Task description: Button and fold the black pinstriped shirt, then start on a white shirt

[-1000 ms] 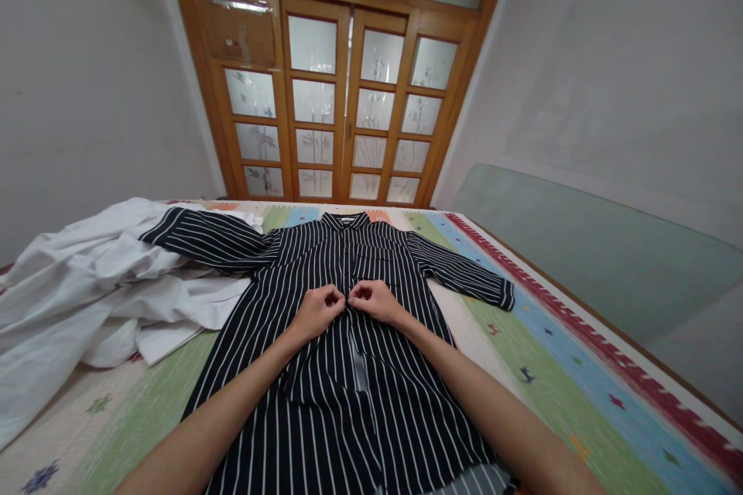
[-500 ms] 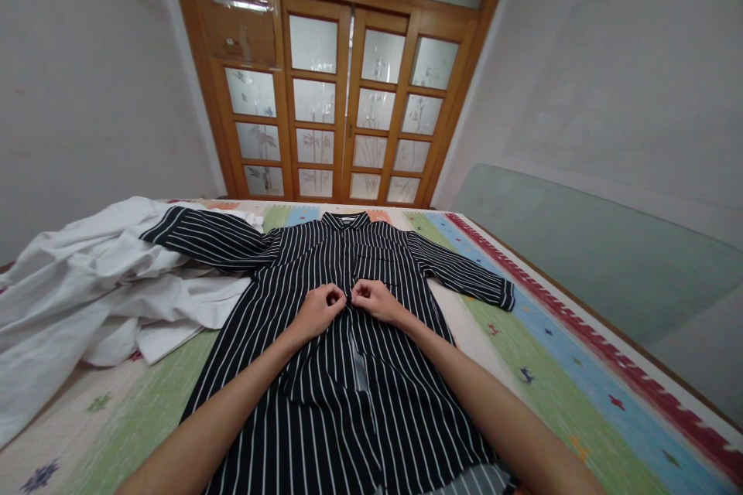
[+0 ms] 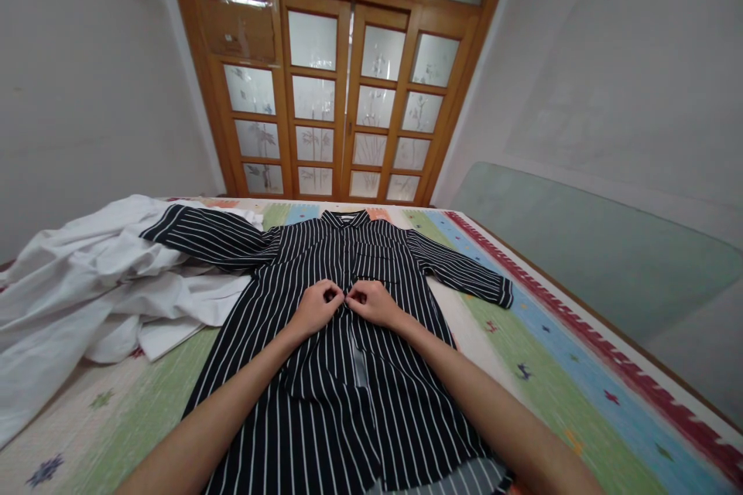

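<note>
Bkgd: wood-framed glass doors (image 3: 313, 97) past the shirt's collar end, pale walls either side. Patterned cover (image 3: 557, 402) under everything. Striped shirt (image 3: 313, 418), black w/ white lines, lies front up, collar far, hem near; one sleeve out over white cloth (image 3: 70, 286) heaped left of shirt, other sleeve out on the cover to the right. Prob. spread like this so the front opening sits flat & both hands reach it.

L hand (image 3: 316, 305) & R hand (image 3: 374, 302) meet mid-shirt, at the opening. Each grip closed to a pinch, thumb to fingers, rest curled w/ small hollow; both appear to have shirt-front fabric btwn tips. Button there? Too small to tell. Tips touching or just apart, can't tell. Likely pinched from both sides to control the two edges. Below hands, shirt front gapes, grey strip showing.
</note>
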Motion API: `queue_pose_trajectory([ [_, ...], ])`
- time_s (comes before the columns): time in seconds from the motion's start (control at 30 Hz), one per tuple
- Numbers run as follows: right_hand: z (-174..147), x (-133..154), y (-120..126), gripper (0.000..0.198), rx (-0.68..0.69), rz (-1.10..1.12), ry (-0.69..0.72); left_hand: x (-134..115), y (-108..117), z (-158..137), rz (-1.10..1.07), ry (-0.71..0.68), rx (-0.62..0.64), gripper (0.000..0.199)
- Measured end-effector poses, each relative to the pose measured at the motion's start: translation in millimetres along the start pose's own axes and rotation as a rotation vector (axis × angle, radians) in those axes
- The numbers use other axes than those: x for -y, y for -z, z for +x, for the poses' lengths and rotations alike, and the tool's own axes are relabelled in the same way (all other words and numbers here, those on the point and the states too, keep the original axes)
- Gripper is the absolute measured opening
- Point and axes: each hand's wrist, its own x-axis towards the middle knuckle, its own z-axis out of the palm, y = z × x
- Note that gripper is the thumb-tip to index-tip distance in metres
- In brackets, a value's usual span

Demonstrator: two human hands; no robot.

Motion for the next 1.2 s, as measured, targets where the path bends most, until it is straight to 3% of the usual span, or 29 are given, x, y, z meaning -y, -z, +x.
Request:
queue_pose_trajectory([
  [0.23,-3.7,5.7,10.8,0.01,0.089,-0.036,-0.026,-12.2,12.4,-1.6,-0.04,-0.02,0.073,0.014],
  [0.4,-26.1,23.7,19.3,0.007,0.17,-0.03,-0.047,-34.4,20.3,-21.1,0.159,-0.095,0.259,0.015],
  [0.57,-49.8,45.6,21.0,0.024,0.245,-0.192,-0.104,-46.7,15.4,-41.6,0.389,-0.105,0.331,0.006],
  [0.73,-56.1,46.8,14.0,0.016,0.186,-0.229,-0.172,-52.7,9.4,-47.2,0.459,0.003,0.335,0.006],
  [0.9,-58.5,45.9,4.8,0.009,0.043,-0.222,-0.173,-58.1,16.1,-45.6,0.466,0.015,0.431,0.01],
  [1.03,-59.1,45.3,3.5,0.012,-0.082,-0.032,-0.163,-54.8,24.8,-40.4,0.296,0.016,0.505,0.01],
  [1.2,-57.9,36.3,5.1,0.009,-0.138,0.313,-0.232,-47.3,21.9,-38.0,0.011,0.14,0.476,0.011],
])
